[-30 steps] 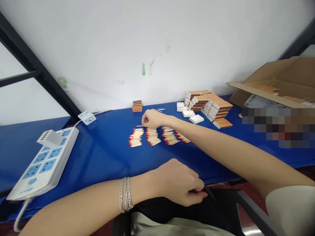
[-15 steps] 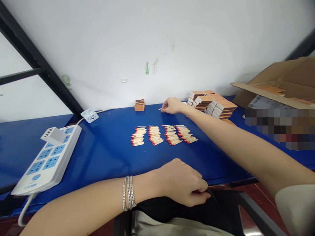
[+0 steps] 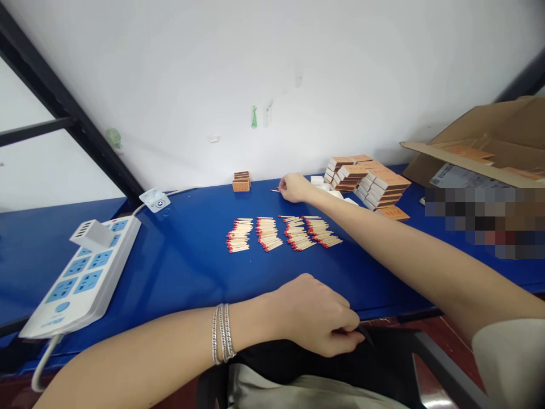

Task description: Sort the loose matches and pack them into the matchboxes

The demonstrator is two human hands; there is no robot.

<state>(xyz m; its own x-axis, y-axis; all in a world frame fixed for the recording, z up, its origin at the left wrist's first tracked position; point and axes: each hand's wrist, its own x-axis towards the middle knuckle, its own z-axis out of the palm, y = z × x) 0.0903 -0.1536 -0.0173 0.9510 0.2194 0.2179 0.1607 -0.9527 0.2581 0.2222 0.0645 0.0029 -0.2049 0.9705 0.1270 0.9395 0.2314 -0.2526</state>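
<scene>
One blue table [image 3: 170, 267] is lying beneath the work. The left hand [image 3: 317, 318] is resting near its front edge, fingers curled inward, holding nothing visible; the right hand [image 3: 294, 188] is hanging farther back. Four match piles [image 3: 239, 235] are lying between them. Loose matches [image 3: 275, 191] are showing just left of the right fingertips, long axis running roughly sideways. Those fingertips are sitting close together; whether they are pinching any match, I cannot tell.
</scene>
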